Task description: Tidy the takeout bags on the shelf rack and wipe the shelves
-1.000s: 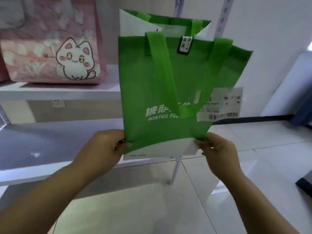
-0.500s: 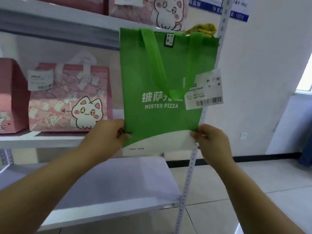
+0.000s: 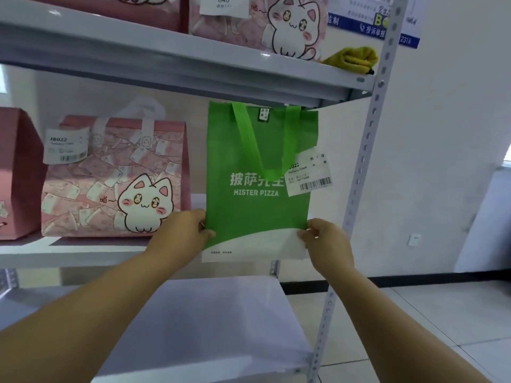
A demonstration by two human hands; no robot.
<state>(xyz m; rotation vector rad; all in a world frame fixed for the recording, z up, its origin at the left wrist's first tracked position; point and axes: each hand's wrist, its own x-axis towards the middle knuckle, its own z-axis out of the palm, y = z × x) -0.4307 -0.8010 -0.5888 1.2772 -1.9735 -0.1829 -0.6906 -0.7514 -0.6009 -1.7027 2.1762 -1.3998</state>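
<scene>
A flat green Mister Pizza bag with a white bottom band and a barcode receipt stands upright at the right end of the middle shelf, its top just under the upper shelf. My left hand pinches its lower left corner. My right hand pinches the lower right corner. A pink cat bag stands on the same shelf to the left, a small gap away. A yellow cloth lies bunched at the right end of the upper shelf.
More pink cat bags stand on the upper shelf, and another pink bag sits at the far left of the middle shelf. A lower shelf lies below. A perforated grey upright frames the rack's right side, with tiled floor beyond.
The view has tilted up from the lower shelf. Both hands have raised the green bag and moved it in over the middle shelf, beside the pink cat bag.
</scene>
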